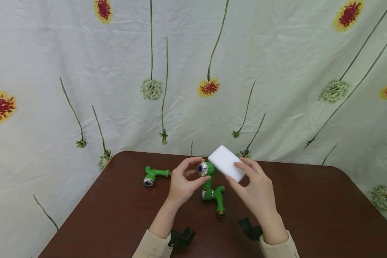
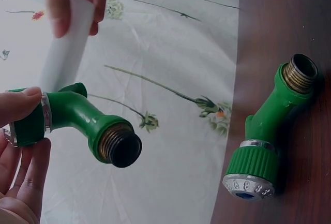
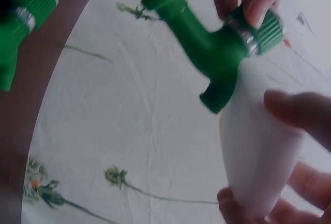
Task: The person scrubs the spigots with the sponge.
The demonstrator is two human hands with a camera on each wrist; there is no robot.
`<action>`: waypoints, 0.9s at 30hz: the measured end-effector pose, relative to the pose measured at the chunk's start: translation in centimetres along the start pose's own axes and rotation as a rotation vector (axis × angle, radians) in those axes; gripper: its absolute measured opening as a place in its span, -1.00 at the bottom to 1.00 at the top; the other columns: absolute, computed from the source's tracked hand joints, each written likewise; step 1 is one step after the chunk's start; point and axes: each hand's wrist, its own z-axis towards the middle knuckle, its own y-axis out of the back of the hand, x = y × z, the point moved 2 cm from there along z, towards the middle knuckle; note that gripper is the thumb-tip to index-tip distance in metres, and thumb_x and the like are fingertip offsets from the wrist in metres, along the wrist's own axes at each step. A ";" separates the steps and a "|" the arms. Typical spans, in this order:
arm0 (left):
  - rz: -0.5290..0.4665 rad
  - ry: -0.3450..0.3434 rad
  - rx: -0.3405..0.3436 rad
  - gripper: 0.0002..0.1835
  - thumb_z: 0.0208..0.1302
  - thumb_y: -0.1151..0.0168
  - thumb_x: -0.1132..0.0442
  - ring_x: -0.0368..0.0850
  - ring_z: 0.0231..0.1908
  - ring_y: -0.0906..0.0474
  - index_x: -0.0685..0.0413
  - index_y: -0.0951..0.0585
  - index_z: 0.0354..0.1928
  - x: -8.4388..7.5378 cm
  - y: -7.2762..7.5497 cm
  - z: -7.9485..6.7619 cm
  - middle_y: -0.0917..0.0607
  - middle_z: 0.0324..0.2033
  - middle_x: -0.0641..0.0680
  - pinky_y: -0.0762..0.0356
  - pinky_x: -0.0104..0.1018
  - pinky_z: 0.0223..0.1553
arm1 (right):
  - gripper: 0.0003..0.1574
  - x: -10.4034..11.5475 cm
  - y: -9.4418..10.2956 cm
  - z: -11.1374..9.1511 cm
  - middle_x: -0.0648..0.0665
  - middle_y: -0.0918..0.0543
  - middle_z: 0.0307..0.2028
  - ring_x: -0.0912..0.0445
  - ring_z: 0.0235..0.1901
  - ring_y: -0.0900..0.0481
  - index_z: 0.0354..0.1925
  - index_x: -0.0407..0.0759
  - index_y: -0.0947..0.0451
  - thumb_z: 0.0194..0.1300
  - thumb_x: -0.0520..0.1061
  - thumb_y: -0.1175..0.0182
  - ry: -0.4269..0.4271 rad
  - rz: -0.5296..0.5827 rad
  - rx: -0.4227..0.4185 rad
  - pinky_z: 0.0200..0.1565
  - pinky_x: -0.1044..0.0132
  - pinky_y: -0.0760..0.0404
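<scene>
My left hand (image 1: 184,181) pinches a green faucet (image 2: 77,109) by its ribbed knob, between thumb and fingers, above the table. The faucet has a silver band and a threaded brass end with a black opening. In my right hand (image 1: 256,184) is a white sponge (image 1: 226,163), held between thumb and fingers. The right wrist view shows the sponge (image 3: 258,146) up against the faucet (image 3: 207,53) near its spout and knob. Below the hands lies a second green faucet (image 1: 218,200), and a third green faucet (image 1: 151,175) lies left of the left hand.
A dark brown table (image 1: 116,215) spreads under the hands, its far edge against a pale curtain (image 1: 187,53) printed with flowers. Black wrist-worn pieces (image 1: 183,236) show beside both sleeves.
</scene>
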 end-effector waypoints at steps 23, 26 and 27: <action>0.019 -0.030 -0.006 -0.55 -0.12 -0.41 0.61 0.13 -0.15 -0.58 0.45 -0.56 -0.08 0.0 0.1 0.0 -0.61 -0.14 0.29 -0.60 -0.09 -0.16 | -0.50 0.5 0.8 0.1 -0.24 -0.59 -0.06 -0.11 -0.14 -0.60 -0.17 -0.29 -0.66 -0.15 -0.16 -0.53 -0.068 -0.004 -0.143 -0.35 0.03 -0.62; 0.023 -0.026 -0.005 -0.55 -0.13 -0.42 0.60 0.06 -0.12 -0.57 0.44 -0.57 -0.08 0.0 0.1 0.0 -0.61 -0.13 0.29 -0.60 -0.10 -0.15 | -0.49 0.8 0.8 0.1 -0.15 -0.59 -0.02 -0.04 -0.09 -0.59 -0.13 -0.23 -0.67 -0.13 -0.14 -0.52 -0.051 0.077 -0.132 -0.32 0.06 -0.61; 0.024 -0.025 -0.006 -0.55 -0.13 -0.42 0.60 0.03 -0.11 -0.57 0.43 -0.57 -0.08 0.0 0.1 0.0 -0.61 -0.13 0.29 -0.60 -0.10 -0.15 | -0.49 0.9 0.7 0.0 -0.13 -0.59 -0.02 -0.01 -0.08 -0.58 -0.12 -0.21 -0.67 -0.12 -0.13 -0.52 -0.038 0.093 -0.109 -0.31 0.08 -0.61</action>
